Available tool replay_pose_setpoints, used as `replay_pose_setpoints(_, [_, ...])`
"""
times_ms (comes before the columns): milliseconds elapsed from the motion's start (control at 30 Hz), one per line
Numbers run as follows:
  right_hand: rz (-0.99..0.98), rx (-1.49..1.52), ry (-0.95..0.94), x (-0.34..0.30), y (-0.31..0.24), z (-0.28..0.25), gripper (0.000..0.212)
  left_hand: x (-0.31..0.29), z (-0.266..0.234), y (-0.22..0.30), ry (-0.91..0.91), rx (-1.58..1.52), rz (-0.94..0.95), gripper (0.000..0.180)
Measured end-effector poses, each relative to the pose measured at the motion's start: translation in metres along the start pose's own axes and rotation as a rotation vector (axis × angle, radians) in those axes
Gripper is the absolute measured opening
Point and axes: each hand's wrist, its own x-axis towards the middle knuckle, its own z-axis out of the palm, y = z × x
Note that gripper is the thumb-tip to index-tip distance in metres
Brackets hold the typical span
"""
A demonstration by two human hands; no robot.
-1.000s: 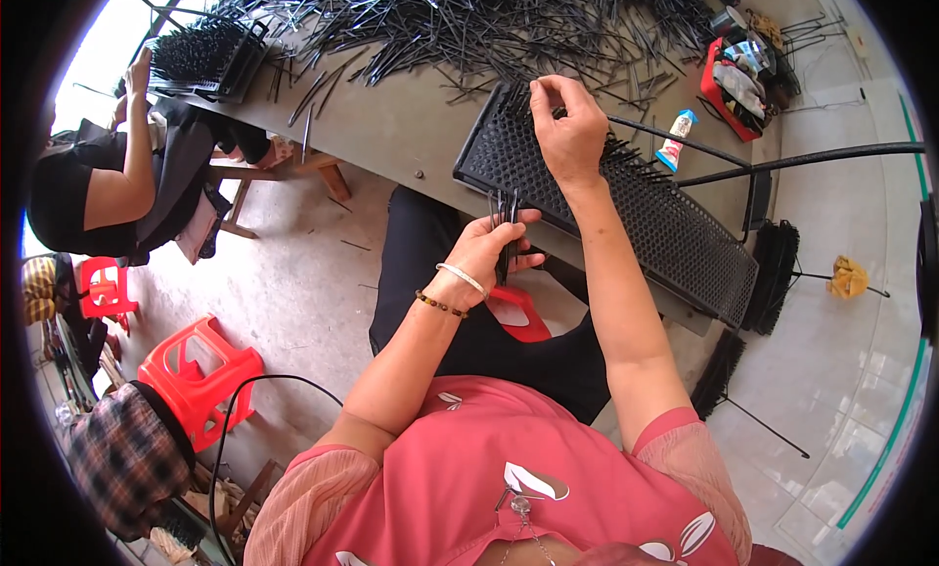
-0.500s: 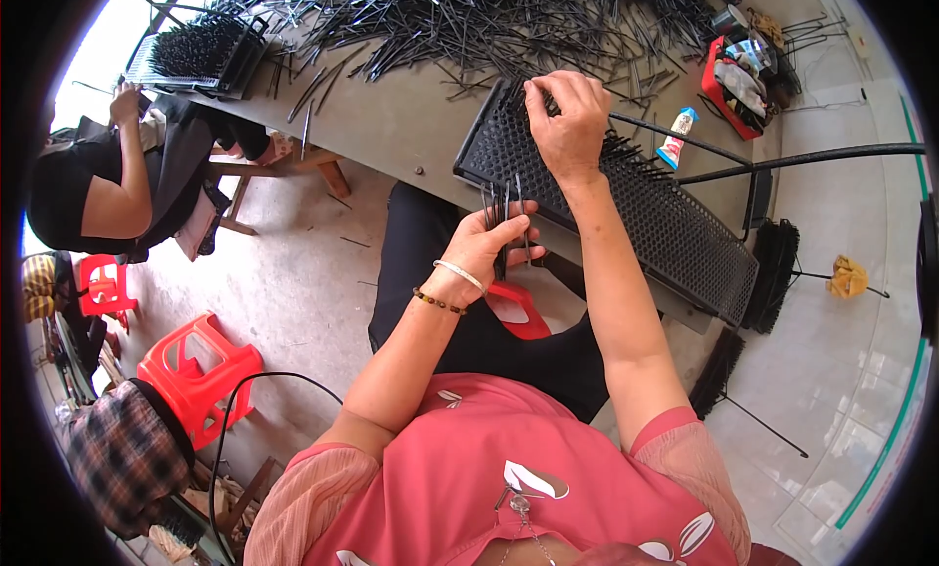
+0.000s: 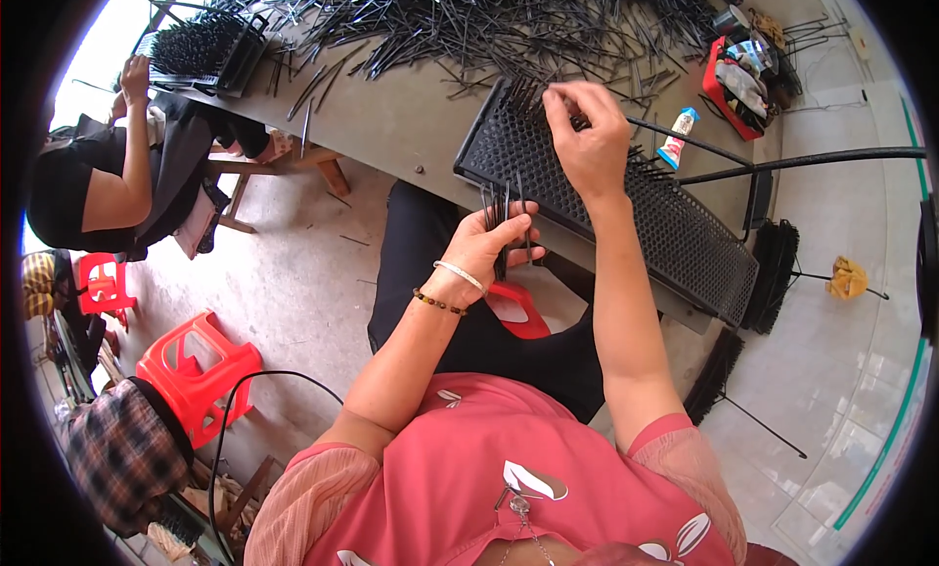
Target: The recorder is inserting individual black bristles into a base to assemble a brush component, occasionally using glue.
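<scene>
My left hand [image 3: 485, 241] is closed round a small bunch of thin black strips [image 3: 497, 202], which point upward near the front edge of a long black perforated board [image 3: 690, 248]. My right hand [image 3: 593, 140] hovers over the far part of that board, thumb and fingers curled together in a pinch. Whatever is between those fingertips is too small or hidden to make out. Short black strips [image 3: 523, 94] stand upright in the board's holes along its far side, on both sides of my right hand.
A big heap of loose black strips [image 3: 440, 23] covers the back of the table [image 3: 391, 126]. A tube [image 3: 678, 138] and a red box [image 3: 734, 87] lie to the right. At the left, another person works by a second strip-filled board [image 3: 201, 52]. Red stools [image 3: 201, 370] stand on the floor.
My right hand has moved a little to the right along the board and slightly nearer. My left hand keeps its place with the strips. The other person's hand has risen slightly.
</scene>
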Motion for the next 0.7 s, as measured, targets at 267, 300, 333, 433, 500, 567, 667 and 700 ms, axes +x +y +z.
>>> replay_pose_setpoints(267, [0.776,0.650,-0.782,-0.037,-0.011,-0.029,0.014,0.001,0.003,0.000,-0.027,0.012,0.031,0.020])
replay_pose_setpoints(300, [0.786,0.704,-0.654,-0.035,-0.009,-0.029,0.013,0.003,0.003,-0.003,0.002,-0.011,0.028,0.020])
replay_pose_setpoints(333, [0.792,0.756,-0.525,-0.033,-0.008,-0.029,0.012,0.005,0.003,-0.005,0.032,-0.035,0.025,0.021])
replay_pose_setpoints(433, [0.660,0.601,-0.192,-0.019,-0.006,-0.022,0.010,0.005,0.002,-0.006,0.001,-0.104,0.004,0.024])
replay_pose_setpoints(500, [0.618,0.570,-0.089,-0.012,0.000,-0.012,0.011,0.003,0.006,-0.004,-0.010,-0.056,-0.017,0.025])
replay_pose_setpoints(567, [0.427,0.433,0.030,-0.008,0.008,-0.001,0.013,0.001,0.006,-0.005,-0.022,-0.010,-0.037,0.026])
replay_pose_setpoints(667, [0.321,0.331,0.059,-0.006,0.016,0.011,0.013,0.000,0.004,-0.006,-0.033,-0.001,-0.062,0.028])
replay_pose_setpoints(700, [0.312,0.343,0.067,-0.006,0.016,0.014,0.013,-0.001,0.005,-0.006,-0.024,0.007,-0.065,0.028])
